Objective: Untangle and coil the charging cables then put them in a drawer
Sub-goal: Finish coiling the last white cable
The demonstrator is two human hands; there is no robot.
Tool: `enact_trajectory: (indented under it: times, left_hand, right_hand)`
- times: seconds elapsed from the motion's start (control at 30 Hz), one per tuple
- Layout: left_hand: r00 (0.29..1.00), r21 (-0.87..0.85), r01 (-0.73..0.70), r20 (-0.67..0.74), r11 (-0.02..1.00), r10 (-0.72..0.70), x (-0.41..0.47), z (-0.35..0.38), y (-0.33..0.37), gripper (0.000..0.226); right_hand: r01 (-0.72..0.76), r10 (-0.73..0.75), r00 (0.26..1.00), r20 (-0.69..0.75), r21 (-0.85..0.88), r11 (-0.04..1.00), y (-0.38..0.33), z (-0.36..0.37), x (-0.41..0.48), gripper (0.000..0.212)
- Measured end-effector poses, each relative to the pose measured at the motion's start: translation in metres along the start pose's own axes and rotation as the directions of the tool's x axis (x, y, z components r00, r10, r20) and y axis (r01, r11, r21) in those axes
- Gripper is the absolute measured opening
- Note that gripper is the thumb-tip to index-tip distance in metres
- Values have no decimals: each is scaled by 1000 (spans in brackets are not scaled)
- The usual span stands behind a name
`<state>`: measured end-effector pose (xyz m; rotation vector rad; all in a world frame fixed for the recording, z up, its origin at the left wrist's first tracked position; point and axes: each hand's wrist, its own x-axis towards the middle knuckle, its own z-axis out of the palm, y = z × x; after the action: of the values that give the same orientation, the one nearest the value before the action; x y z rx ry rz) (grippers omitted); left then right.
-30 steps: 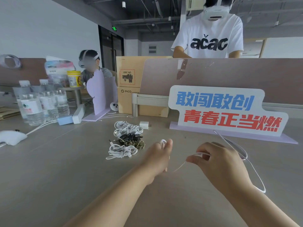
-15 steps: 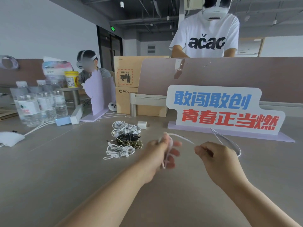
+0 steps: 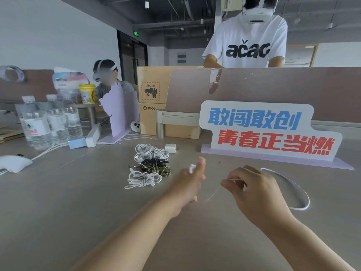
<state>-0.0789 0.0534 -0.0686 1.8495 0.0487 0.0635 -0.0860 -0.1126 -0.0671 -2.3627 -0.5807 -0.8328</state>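
Note:
A white charging cable (image 3: 293,184) runs between both my hands above the grey table (image 3: 58,202). My left hand (image 3: 187,184) holds loops of it wound over its fingers, a bit of white showing near the fingertips. My right hand (image 3: 252,184) pinches the cable, and the free length curves off to the right and lies on the table. Behind my left hand sits a pile of coiled cables (image 3: 151,163): white ones at back and front, a black one and a camouflage-patterned one in between.
A white charger plug (image 3: 170,148) lies behind the pile. A slogan sign (image 3: 267,130) stands at the right on a lilac base. Water bottles (image 3: 48,122), a power strip (image 3: 93,134) and cardboard boxes (image 3: 154,102) stand further back. Two people wearing headsets are beyond the table.
My left hand has turned and its fingers now point up. My right hand has moved down and right, pulling the cable; the loose loop now lies further right on the table.

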Motion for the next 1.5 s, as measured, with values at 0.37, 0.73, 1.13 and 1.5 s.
enact_trajectory:
  times: [0.37, 0.73, 1.13, 1.5]
  left_hand:
    - [963, -231, -45, 248, 972, 104, -9, 5, 7, 53]
    - [991, -576, 85, -38, 813, -131, 6, -16, 10, 50]
    - [735, 50, -175, 671, 983, 97, -27, 5, 8, 23]
    - [963, -325, -189, 124, 927, 240, -24, 3, 26, 37]
  right_hand:
    - [-253, 247, 967, 64, 117, 960, -1, -4, 1, 28]
    - [-131, 129, 988, 89, 15, 991, 3, -1, 0, 33]
    - [-151, 148, 988, 34, 275, 949, -15, -11, -1, 17]
    - [-415, 389, 910, 144, 350, 840, -12, 8, -2, 38]
